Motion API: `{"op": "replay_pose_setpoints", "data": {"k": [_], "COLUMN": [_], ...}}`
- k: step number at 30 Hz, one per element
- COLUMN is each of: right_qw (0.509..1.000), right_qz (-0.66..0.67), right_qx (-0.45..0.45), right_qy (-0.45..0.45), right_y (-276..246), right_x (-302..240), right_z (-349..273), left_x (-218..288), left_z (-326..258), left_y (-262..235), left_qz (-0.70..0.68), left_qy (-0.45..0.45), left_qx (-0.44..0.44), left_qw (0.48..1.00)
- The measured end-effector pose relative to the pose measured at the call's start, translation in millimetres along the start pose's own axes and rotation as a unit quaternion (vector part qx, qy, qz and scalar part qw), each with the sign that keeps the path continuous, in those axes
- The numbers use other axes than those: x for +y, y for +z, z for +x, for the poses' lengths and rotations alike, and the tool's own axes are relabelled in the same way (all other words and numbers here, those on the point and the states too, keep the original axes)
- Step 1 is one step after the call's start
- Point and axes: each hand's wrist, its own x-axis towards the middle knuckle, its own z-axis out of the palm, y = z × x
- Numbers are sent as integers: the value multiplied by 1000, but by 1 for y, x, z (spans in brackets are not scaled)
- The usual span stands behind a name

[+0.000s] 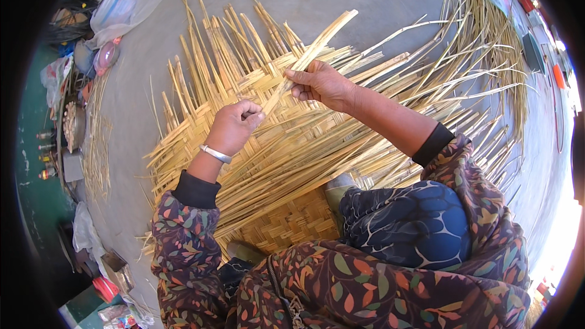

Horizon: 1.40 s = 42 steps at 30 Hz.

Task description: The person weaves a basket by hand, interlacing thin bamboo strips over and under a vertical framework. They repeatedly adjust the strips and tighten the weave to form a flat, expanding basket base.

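Observation:
A pale, flat reed strip slants up and to the right between my hands, above a half-woven reed mat. My left hand, with a silver bangle on the wrist, pinches the strip's lower end between thumb and fingers. Farther up, my right hand grips the same strip, thumb on top and fingers curled beneath. Under and around both hands lies the mat on the grey floor, its loose strip ends sticking out at the far side and to the right. Its near part is tightly woven in a slanting pattern.
My shoes rest on the mat's near part. A heap of long, thin reeds lies at the far right. Along the left stand plastic bags and household items beside a green surface. Loose reeds lie at left.

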Motion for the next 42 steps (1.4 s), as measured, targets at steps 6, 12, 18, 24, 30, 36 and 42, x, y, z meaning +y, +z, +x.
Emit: {"op": "replay_pose_setpoints", "data": {"k": [6,12,18,24,30,36,42], "right_qw": [1000,996,975,960,959,965,954], "right_qz": [-10,-19,-102,-130,-143,-198,-196], "right_qx": [12,-83,-180,-209,-204,-143,-168], "right_qy": [10,26,-83,-137,-135,-94,-154], "right_y": [3,14,23,30,24,26,27], "right_x": [-7,-7,-34,-58,-62,-50,-55], "right_z": [-11,-25,-41,-54,-53,-50,-52], "left_x": [8,24,29,47,48,43,52], "left_z": [4,4,6,3,5,7,1], "left_y": [-4,-8,-16,-4,-2,-11,-11], "left_qz": [-134,-258,-364,-453,-455,-371,-378], "left_qy": [-43,-102,-82,-16,-16,-60,-58], "left_qx": [-75,-178,-296,-354,-327,-303,-280], "left_qw": [987,944,879,818,828,876,881]}}
